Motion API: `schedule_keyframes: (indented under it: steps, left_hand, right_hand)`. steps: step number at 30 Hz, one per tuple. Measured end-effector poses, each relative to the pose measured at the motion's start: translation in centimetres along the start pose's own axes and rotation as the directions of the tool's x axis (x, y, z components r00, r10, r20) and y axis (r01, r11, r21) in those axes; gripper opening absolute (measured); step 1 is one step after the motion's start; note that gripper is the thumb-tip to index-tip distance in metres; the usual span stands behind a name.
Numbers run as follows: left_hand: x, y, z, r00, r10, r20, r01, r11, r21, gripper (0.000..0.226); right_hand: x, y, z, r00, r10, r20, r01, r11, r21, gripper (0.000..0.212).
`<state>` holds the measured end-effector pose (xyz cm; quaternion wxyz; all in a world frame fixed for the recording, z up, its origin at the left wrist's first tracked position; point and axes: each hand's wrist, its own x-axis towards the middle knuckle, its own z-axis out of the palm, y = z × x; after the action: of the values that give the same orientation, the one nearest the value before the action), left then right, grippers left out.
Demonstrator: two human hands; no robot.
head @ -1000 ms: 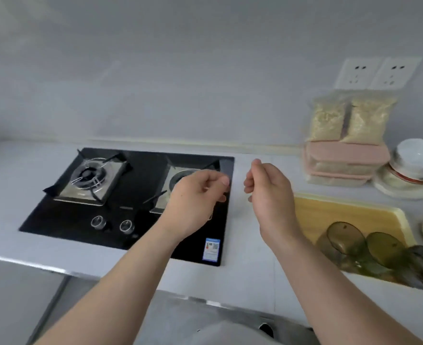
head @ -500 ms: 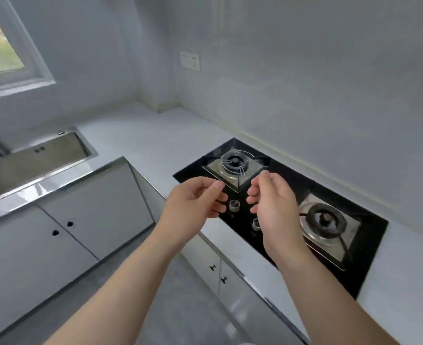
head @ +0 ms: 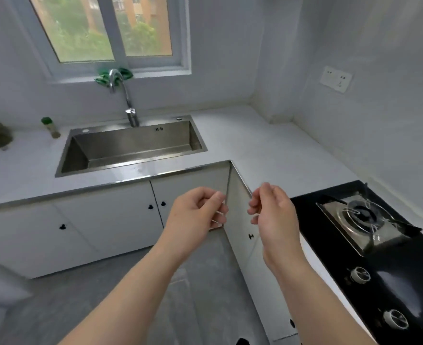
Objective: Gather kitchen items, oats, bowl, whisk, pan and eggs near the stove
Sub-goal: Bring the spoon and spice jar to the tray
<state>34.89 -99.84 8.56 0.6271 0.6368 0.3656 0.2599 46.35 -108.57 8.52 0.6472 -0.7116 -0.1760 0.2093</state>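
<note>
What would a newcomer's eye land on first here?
The left hand and right hand, bare and curled, hover side by side mid-frame; it is too blurred to tell if they pinch anything. Behind them a steel sink sits under the window; a black gas stove fills the lower right.

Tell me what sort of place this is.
Most likely a home kitchen: a steel sink with a faucet under a window, a black gas stove set into the white counter, and white cabinets below.
</note>
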Motion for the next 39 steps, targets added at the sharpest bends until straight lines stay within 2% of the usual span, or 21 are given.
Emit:
schedule_keyframes:
  steps: [3,8,11,16,19,24,26,28,34,39]
  left_hand:
    - [1.8,-0.9,-3.8,0.996,-0.045,-0.077,0.046,0.999,0.01,0.017]
    - [6.4,-1.2,-12.1,0.957,-0.065,-0.282,0.074,0.997,0.023,0.016]
    - [10.4,-1.2,-17.6,0.902,-0.054,-0.428,0.072,0.997,0.026,0.016]
    - [14.4,-0.8,-24.6,0.807,-0.114,-0.58,0.14,0.99,0.0,0.016]
    - [16.2,-1.3,-29.6,0.719,-0.141,-0.681,0.148,0.988,-0.047,0.015]
    - [17.4,-3.0,-36.2,0.653,-0.218,-0.725,0.2,0.973,-0.112,0.017]
    - [18.3,-4.2,-40.3,0.633,-0.228,-0.74,0.209,0.971,-0.12,0.017]
    - [19.0,-4.8,-42.9,0.635,-0.236,-0.735,0.22,0.968,-0.121,0.017]
    - [21.8,-6.9,-54.7,0.721,-0.257,-0.643,0.271,0.959,-0.08,0.016]
    - [24.8,-7.0,-61.9,0.744,-0.26,-0.616,0.286,0.956,-0.058,0.015]
  right_hand:
    - [1.7,0.3,5.3,0.996,0.023,0.089,-0.024,1.0,0.005,0.03]
    - [5.5,0.4,16.3,0.958,0.036,0.286,-0.037,0.999,-0.003,0.031]
    - [8.5,-0.4,23.8,0.896,0.029,0.443,-0.025,1.0,-0.015,0.031]
    - [12.1,-2.0,33.3,0.812,0.037,0.582,-0.044,0.999,-0.003,0.031]
    - [13.0,-2.6,40.1,0.746,0.055,0.664,-0.059,0.998,-0.016,0.029]
    - [12.7,-2.4,48.4,0.667,0.074,0.742,-0.06,0.997,-0.045,0.029]
    - [12.3,-1.6,52.7,0.663,0.087,0.743,-0.052,0.996,-0.07,0.03]
    - [12.3,-1.2,55.5,0.679,0.097,0.728,-0.055,0.995,-0.081,0.031]
    - [10.3,-1.0,66.9,0.748,0.132,0.65,-0.077,0.991,-0.112,0.029]
    - [10.3,-1.1,72.5,0.788,0.154,0.596,-0.086,0.986,-0.14,0.028]
